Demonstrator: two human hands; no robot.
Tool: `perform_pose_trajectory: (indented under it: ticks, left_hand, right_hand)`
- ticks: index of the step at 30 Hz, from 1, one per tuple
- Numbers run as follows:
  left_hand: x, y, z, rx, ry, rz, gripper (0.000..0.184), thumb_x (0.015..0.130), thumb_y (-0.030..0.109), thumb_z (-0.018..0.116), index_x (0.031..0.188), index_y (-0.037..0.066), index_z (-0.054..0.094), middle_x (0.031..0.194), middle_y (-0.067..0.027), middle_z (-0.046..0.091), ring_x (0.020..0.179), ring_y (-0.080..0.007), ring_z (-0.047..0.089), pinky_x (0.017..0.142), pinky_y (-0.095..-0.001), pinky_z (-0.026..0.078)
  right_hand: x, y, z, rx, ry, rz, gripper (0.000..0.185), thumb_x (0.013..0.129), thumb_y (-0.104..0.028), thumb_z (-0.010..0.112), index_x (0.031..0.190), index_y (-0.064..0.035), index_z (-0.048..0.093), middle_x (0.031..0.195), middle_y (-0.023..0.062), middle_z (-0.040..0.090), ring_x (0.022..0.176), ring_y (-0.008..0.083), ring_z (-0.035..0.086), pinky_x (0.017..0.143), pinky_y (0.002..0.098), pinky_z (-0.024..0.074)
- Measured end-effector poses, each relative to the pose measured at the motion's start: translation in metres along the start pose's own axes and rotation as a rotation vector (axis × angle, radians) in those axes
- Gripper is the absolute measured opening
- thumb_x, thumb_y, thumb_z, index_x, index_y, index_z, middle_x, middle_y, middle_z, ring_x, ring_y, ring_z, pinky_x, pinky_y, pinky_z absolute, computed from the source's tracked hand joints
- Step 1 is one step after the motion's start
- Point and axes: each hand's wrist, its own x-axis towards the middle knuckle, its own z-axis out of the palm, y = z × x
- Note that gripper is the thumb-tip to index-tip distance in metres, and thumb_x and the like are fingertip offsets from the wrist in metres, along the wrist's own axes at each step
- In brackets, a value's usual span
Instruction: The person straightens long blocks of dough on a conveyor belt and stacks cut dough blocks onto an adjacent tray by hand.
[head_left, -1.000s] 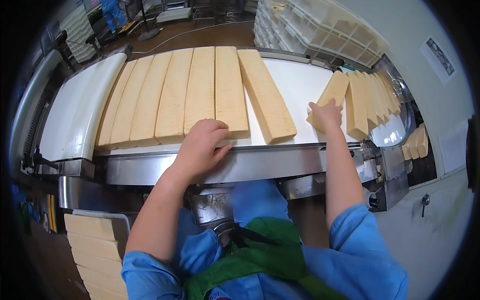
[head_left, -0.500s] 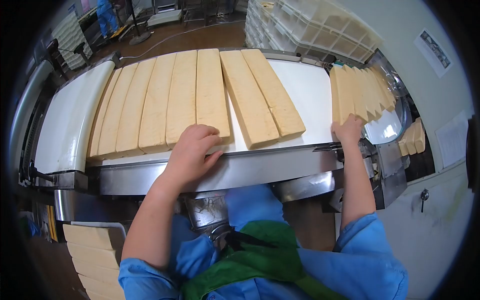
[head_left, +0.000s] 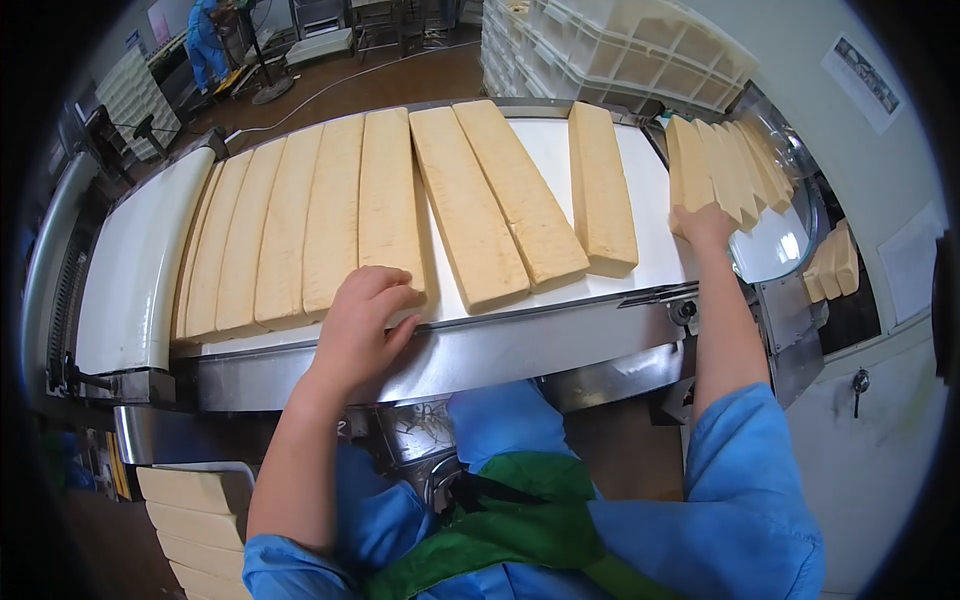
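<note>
Several long pale-yellow blocks (head_left: 335, 215) lie side by side across a white conveyor belt. My left hand (head_left: 368, 325) is at the near end of one block (head_left: 390, 200), its thumb apart from the curled fingers. Two slanted blocks (head_left: 520, 200) lie to its right, touching each other. Farther right, a single block (head_left: 604, 190) stands apart on the belt. My right hand (head_left: 708, 226) has its fingers round the near end of a pale-yellow block (head_left: 688, 160), the leftmost of a fanned group (head_left: 745, 165) at the belt's right end. Some fingertips are hidden.
A steel rail (head_left: 430, 368) borders the belt's near side. White plastic crates (head_left: 620, 50) are stacked behind it. More blocks (head_left: 195, 525) are piled at lower left, and others (head_left: 835, 262) lie far right. A person in blue (head_left: 207, 50) is in the background.
A single block now lies on the belt's right part, where bare belt showed before. My right hand is at the fanned group's leftmost block. My left hand stays near the same block end.
</note>
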Motion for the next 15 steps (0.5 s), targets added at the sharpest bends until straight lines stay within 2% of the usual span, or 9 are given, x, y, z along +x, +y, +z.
perform_pose_trajectory:
  ticks: [1,4,7,9,11,14,15]
  left_hand:
    - [0.000,-0.001,0.001,-0.006,0.003,-0.004,0.027,0.072,0.006,0.076,0.097,0.004,0.066,0.107,-0.0129,0.063,0.103,-0.0330,0.058,0.090,-0.0422,0.048]
    - [0.002,-0.003,-0.001,-0.004,-0.021,-0.003,0.032,0.071,0.002,0.076,0.100,0.004,0.065,0.111,-0.0138,0.063,0.105,-0.0341,0.059,0.089,-0.0415,0.049]
    - [0.005,-0.004,0.002,-0.014,-0.005,0.013,0.036,0.070,0.003,0.077,0.103,0.003,0.065,0.112,-0.0146,0.062,0.106,-0.0348,0.058,0.090,-0.0421,0.049]
    - [0.008,-0.004,0.005,0.005,0.011,0.025,0.037,0.070,0.006,0.077,0.104,0.003,0.064,0.111,-0.0154,0.061,0.105,-0.0353,0.057,0.091,-0.0430,0.047]
    - [0.009,-0.003,0.007,0.018,0.000,0.022,0.039,0.070,0.007,0.078,0.106,0.003,0.064,0.113,-0.0161,0.060,0.107,-0.0357,0.057,0.092,-0.0431,0.046]
    - [0.008,-0.007,0.007,0.030,-0.013,-0.024,0.045,0.070,0.007,0.079,0.112,0.003,0.063,0.119,-0.0167,0.060,0.112,-0.0360,0.056,0.096,-0.0422,0.046]
    - [0.008,-0.007,0.007,0.023,-0.011,-0.039,0.047,0.070,0.009,0.079,0.114,0.004,0.063,0.121,-0.0168,0.059,0.114,-0.0359,0.055,0.097,-0.0422,0.046]
  right_hand:
    - [-0.012,-0.012,-0.009,-0.018,-0.011,-0.011,0.073,0.073,-0.049,0.072,0.117,0.0076,0.063,0.119,0.0293,0.063,0.111,0.0418,0.061,0.097,0.0421,0.0486]
    - [-0.039,-0.013,-0.018,0.163,-0.069,-0.039,0.064,0.078,-0.048,0.067,0.115,0.0041,0.065,0.114,0.0246,0.066,0.105,0.0358,0.066,0.091,0.0396,0.0528]
    - [-0.047,0.035,-0.024,1.358,-0.551,0.191,0.057,0.084,-0.047,0.060,0.115,0.0007,0.065,0.108,0.0185,0.069,0.101,0.0258,0.069,0.086,0.0351,0.0543]
    - [0.002,0.061,-0.008,1.022,-0.667,0.132,0.056,0.087,-0.050,0.056,0.124,-0.0073,0.060,0.110,0.0143,0.067,0.102,0.0194,0.066,0.085,0.0323,0.0523]
    - [-0.035,0.018,-0.039,0.976,-0.575,0.082,0.064,0.086,-0.049,0.064,0.133,-0.0069,0.052,0.118,0.0142,0.064,0.107,0.0183,0.062,0.091,0.0306,0.0486]
    - [-0.063,-0.027,-0.022,0.557,-0.368,-0.425,0.076,0.081,-0.034,0.076,0.140,0.0005,0.044,0.126,0.0149,0.061,0.113,0.0215,0.060,0.099,0.0323,0.0448]
    - [-0.066,-0.033,-0.023,0.629,-0.387,-0.466,0.078,0.077,-0.032,0.079,0.139,0.0012,0.044,0.126,0.0158,0.061,0.114,0.0230,0.060,0.099,0.0329,0.0454]
